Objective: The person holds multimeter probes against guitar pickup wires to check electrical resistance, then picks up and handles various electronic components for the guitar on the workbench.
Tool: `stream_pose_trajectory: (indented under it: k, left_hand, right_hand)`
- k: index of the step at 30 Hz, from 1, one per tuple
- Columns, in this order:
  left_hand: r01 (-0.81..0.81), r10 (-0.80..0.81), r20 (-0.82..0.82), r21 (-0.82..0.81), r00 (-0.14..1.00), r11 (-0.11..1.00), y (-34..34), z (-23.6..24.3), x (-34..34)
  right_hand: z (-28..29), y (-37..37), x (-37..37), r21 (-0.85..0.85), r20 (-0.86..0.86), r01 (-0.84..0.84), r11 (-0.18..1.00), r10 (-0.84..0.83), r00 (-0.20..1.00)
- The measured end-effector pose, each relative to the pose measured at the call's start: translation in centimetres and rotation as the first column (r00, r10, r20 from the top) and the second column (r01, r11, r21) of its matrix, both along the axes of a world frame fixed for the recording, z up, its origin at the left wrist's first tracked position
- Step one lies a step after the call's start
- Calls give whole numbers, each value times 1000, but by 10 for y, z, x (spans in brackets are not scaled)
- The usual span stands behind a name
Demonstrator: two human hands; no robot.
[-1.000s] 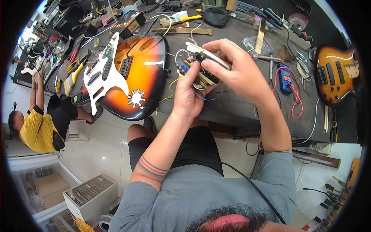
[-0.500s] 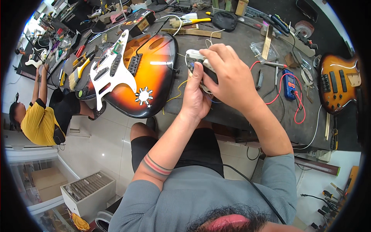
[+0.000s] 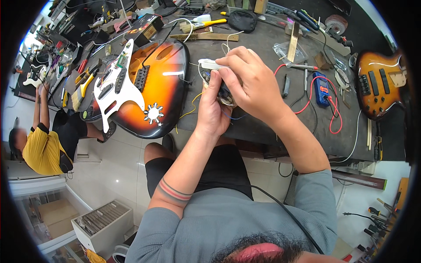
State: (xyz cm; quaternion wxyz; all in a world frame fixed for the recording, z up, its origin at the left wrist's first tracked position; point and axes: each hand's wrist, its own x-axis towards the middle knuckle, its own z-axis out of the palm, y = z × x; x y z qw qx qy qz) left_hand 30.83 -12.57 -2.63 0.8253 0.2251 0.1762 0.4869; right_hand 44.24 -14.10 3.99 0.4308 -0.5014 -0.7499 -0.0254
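Observation:
Over the bench edge, my left hand (image 3: 209, 111) is closed around a dark guitar pickup (image 3: 224, 91) with thin wires hanging from it, its thumb pointing up along the side. Much of that part is hidden by my fingers. My right hand (image 3: 252, 83) comes down from above and pinches a white pickup cover (image 3: 209, 65), a slim rounded bar, just above the pickup. Whether cover and pickup touch is hard to see. To the left lies a sunburst guitar body (image 3: 171, 92), with a white pickguard (image 3: 115, 90) resting across it.
A blue multimeter (image 3: 322, 90) with red and black leads lies right of my hands. Farther right is a second sunburst guitar body (image 3: 380, 85). Yellow-handled brushes (image 3: 215, 23) and a wooden strip (image 3: 206, 37) lie behind. A person in yellow (image 3: 44, 151) works at far left.
The white cover now shows apart from more of the dark pickup, tipped in my right fingers. Both hands have shifted slightly left in view, along with the bench.

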Motion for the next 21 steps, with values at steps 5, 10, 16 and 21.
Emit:
stream_pose_trajectory:
  k: [5, 10, 16, 21]
  left_hand:
    - [50, -50, 46, 11, 998, 999, 0, 7, -1]
    - [49, -49, 1, 47, 999, 998, 2, 1, 4]
    - [-10, 10, -74, -3, 997, 1000, 3, -8, -3]
    - [40, -41, -12, -70, 999, 997, 8, -12, -7]
  right_hand:
    - [-5, 6, -7, 14, -147, 58, 998, -56, 988]
    - [-5, 3, -3, -91, -311, 66, 994, -91, 946]
    - [-6, 7, -6, -22, -379, 7, 1000, -15, 925]
    - [-3, 3, -5, -59, -640, -132, 990, 64, 766]
